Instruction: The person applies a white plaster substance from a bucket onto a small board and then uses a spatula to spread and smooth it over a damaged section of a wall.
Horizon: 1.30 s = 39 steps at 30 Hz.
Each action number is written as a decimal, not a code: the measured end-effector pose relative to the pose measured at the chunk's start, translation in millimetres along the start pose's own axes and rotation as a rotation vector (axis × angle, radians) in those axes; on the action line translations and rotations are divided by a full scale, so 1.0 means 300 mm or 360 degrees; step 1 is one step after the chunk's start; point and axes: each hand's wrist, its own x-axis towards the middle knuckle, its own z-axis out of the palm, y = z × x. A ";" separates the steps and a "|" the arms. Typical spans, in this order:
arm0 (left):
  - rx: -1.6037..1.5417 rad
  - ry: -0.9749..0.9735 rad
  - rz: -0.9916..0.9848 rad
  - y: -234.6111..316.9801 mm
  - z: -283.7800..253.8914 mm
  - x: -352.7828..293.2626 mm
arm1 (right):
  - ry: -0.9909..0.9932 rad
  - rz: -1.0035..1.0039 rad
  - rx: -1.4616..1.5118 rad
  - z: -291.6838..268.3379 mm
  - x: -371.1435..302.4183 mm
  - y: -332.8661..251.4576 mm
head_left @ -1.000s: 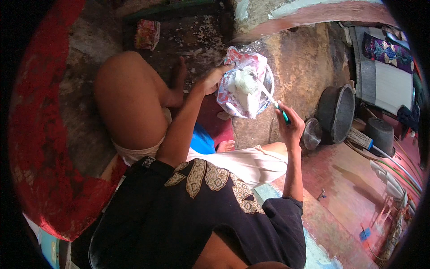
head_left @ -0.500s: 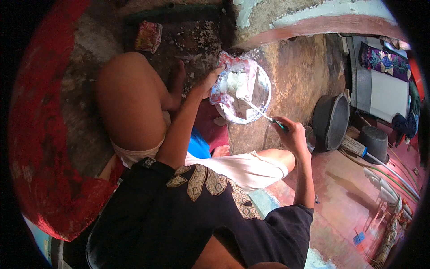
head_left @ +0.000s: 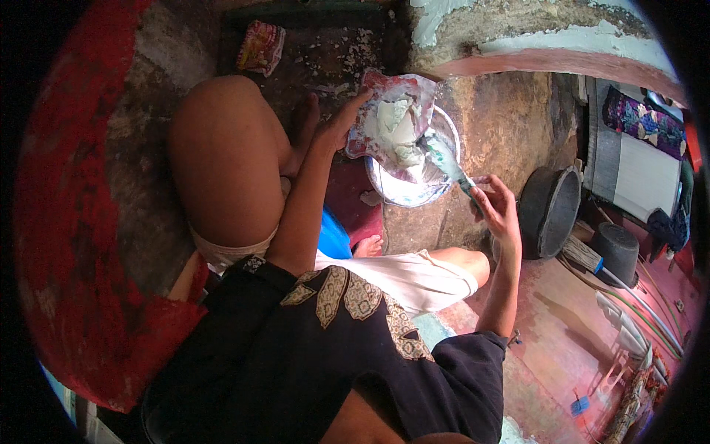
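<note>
1. Worn brown floor (head_left: 514, 122) shows beyond the right hand (head_left: 494, 203), leaving a gap between bucket and tub.
2. The dark tub (head_left: 551, 214) stands just right of the right fingers, its near edge apart from them.
3. The white bucket (head_left: 405, 198) sits between both hands' fingers, its lower and right rim exposed.
4. The plastic sheet (head_left: 425, 90) lies over the bucket's upper left; the left hand (head_left: 342, 124) pinches its left edge.
5. The scraper (head_left: 447, 159) reaches from the right fingers, pinching its handle, across the bucket's rim.
6. White paste (head_left: 397, 124) lies on the sheet, right of the left fingers.
</note>
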 end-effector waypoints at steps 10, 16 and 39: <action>-0.0273 -0.0256 -0.0218 0.006 -0.024 0.048 | 0.0042 0.0491 0.0233 -0.007 -0.096 0.049; -0.0244 -0.0119 0.0065 0.012 0.029 0.010 | -0.0018 0.0347 0.0389 0.098 -0.062 0.126; -0.0097 -0.0012 0.0162 -0.022 -0.147 0.249 | 0.0589 -0.0404 -0.0031 0.417 0.345 0.021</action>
